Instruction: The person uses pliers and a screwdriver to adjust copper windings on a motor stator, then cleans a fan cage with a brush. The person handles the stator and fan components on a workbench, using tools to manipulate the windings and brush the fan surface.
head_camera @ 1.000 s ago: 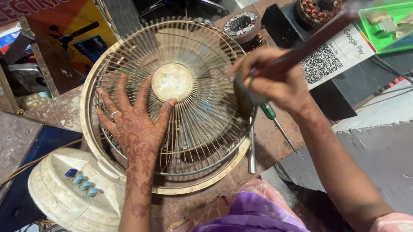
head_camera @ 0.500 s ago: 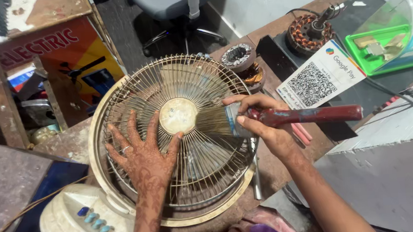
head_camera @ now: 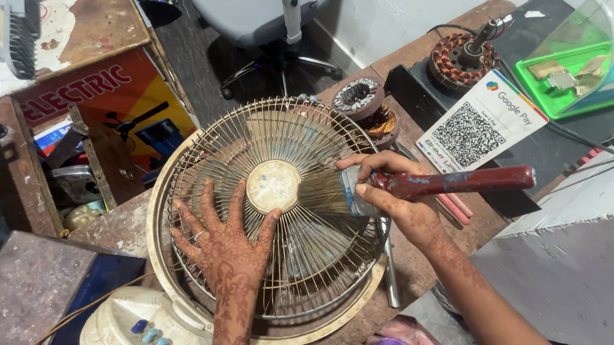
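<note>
Cream, dusty wire fan guard (head_camera: 199,173), one, round w/ thin radial spokes and a pale hub disc (head_camera: 273,185), lies flat on the counter (head_camera: 134,217). Your left hand (head_camera: 222,247) is spread open, palm pressed on the spokes. Your right hand (head_camera: 395,199) is clamped on one brush (head_camera: 423,184), chipped red handle, bristles touching the grille beside the hub. Two copper-wound stators (head_camera: 458,61) sit behind.
</note>
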